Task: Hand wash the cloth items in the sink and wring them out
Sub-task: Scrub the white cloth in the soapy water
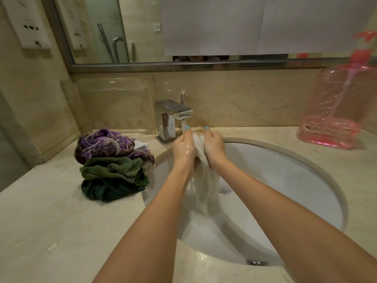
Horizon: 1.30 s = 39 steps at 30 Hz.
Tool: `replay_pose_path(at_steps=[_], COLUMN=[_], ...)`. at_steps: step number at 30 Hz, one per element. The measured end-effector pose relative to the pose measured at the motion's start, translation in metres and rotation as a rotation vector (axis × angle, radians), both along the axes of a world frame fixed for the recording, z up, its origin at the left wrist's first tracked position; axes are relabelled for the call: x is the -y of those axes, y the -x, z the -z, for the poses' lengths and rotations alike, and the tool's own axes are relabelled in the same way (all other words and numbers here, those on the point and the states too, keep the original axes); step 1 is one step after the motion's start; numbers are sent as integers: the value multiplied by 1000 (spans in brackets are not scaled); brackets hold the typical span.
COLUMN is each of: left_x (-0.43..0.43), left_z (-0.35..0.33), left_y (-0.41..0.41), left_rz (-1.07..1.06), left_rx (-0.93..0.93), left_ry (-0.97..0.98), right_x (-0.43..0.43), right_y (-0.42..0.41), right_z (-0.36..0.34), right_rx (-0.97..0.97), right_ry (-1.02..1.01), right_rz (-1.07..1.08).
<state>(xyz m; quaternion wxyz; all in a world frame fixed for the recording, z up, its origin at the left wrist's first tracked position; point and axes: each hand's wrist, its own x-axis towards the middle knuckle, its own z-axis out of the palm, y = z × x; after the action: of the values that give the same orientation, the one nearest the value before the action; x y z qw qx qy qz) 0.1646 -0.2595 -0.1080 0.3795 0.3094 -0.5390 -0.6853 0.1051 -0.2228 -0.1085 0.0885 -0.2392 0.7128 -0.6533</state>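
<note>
1. Gripping a wet white cloth point(201, 158) between them, the left hand point(183, 149) and right hand point(214, 147) are both closed on its bunched top, palms facing each other, thumbs up.
2. White cloth sits just below the faucet point(173, 117) spout, at about 11 o'clock over the sink point(285, 164); its lower part hangs down between the forearms toward the basin.
3. Water runs from the spout onto the left thumb and cloth top; both hands look wet and shiny.
4. Teal polish shows on both thumbnails.
5. Sink is an oval white basin set in a beige stone counter point(51, 221); water pools in the near part of the basin, drain partly seen beside the hanging cloth.
6. Pile of other cloths at 9 o'clock of the sink, on the counter, touching the sink rim: purple patterned cloth point(106, 144) on top, green towel point(112, 170) under it, dark green cloth point(106, 190) at the bottom.
7. A bit of white fabric peeks out behind the pile; cannot tell what it is.
8. Pink clear pump bottle point(336, 111) stands at 2 o'clock, well apart from the hands, nearly empty with pink liquid at the bottom.
9. Clear plastic tray point(114, 103) leans on the wall at 10 o'clock, behind the pile.
10. Mirror point(142, 29) runs above the backsplash at 12 o'clock; a wall socket plate point(26, 23) is at the far left.
</note>
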Motion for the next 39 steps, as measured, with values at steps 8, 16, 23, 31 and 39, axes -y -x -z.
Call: replay_pose_path(at_steps=[8,16,23,31,39], left_x=[22,25,2,1,4], left_z=[-3,-3,-1,2,5], left_y=[-12,-17,1,-7,-3], left_rz=[-76,-108,-68,56,81], left_rx=[5,39,34,85,133], left_ry=[-54,-54,31,-88,-100], right_x=[6,-30,-6,8,-8], right_y=[-35,38,1,-10,-15], right_z=[-11,2,-7,-9,-4], right_rx=[-274,-95,-2,-77,-241], right_ry=[-17,-179,54,73,44], right_rz=[-133,279,-20,29,-110])
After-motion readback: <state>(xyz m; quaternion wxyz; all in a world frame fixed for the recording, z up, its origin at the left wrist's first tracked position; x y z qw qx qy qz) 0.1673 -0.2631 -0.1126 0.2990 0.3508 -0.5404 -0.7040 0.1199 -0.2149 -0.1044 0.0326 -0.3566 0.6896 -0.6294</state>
